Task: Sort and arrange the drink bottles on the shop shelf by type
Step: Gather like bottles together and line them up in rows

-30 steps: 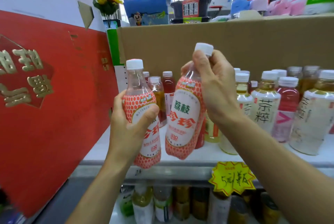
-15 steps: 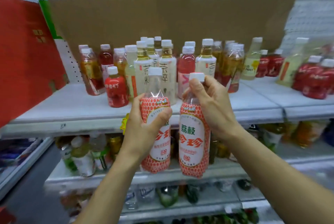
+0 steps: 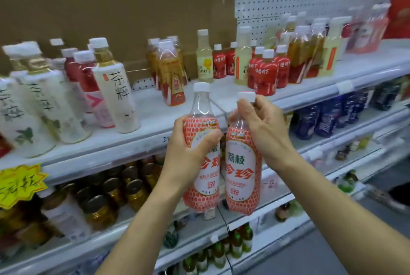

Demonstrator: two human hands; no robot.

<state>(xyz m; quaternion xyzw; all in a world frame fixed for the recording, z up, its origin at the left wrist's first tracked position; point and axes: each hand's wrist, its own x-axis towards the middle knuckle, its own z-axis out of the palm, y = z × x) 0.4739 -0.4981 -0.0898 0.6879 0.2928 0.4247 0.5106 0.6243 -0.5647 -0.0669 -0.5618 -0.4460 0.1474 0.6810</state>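
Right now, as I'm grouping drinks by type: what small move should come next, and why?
Probably set the left bottle and right bottle side by side on the bare shelf stretch ahead: left hand and right hand each grip one, and their labels match.

I have a single head-worn view (wide-angle, edges bowed), facing forward and slightly down, close to the drinks shelf (image 3: 153, 115).

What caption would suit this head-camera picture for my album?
Left hand grips one red-patterned clear plastic bottle, right hand holds its twin by the neck, before a white shop shelf.
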